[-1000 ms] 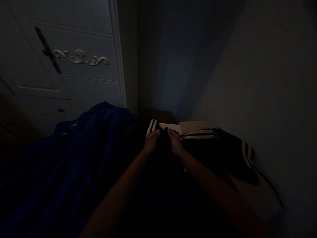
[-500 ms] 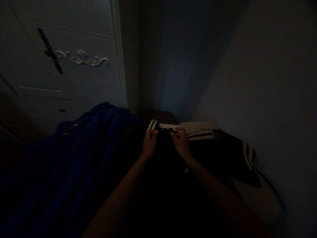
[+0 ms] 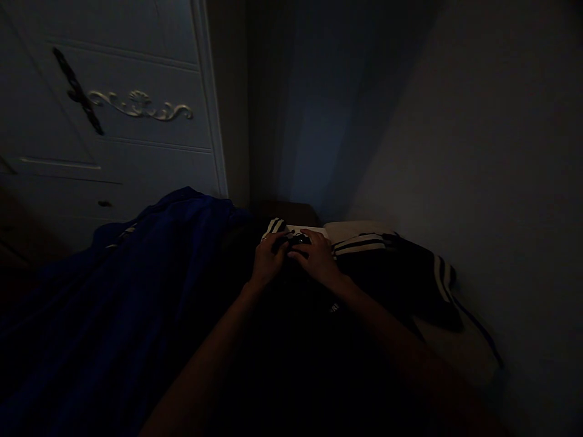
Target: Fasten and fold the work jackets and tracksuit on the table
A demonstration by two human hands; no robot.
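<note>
A black jacket [image 3: 387,276] with pale double stripes on its edges lies spread before me, its lower body lost in the dark. My left hand [image 3: 268,260] rests on its top edge beside a striped band [image 3: 274,226], fingers stretched inward and apart from the thumb. Close by on the right, my right hand [image 3: 319,258] lies on the same edge with its fingers spread and thumb pointing left. Between the two hands shows a small shiny detail, too dark to make out, against a pale strip [image 3: 314,230]. Small white lettering [image 3: 334,308] shows below my right hand.
A blue cloth or garment [image 3: 155,243] is heaped at the left. Behind it stands a white panelled door or cabinet [image 3: 150,161] with a dark handle [image 3: 78,92] and scroll trim. A grey wall [image 3: 478,152] rises on the right, above a pale surface [image 3: 449,349] under the jacket.
My hands have come closer together on the jacket's top edge, and their fingers have loosened from a pinch and spread. The view has shifted slightly to the right.
</note>
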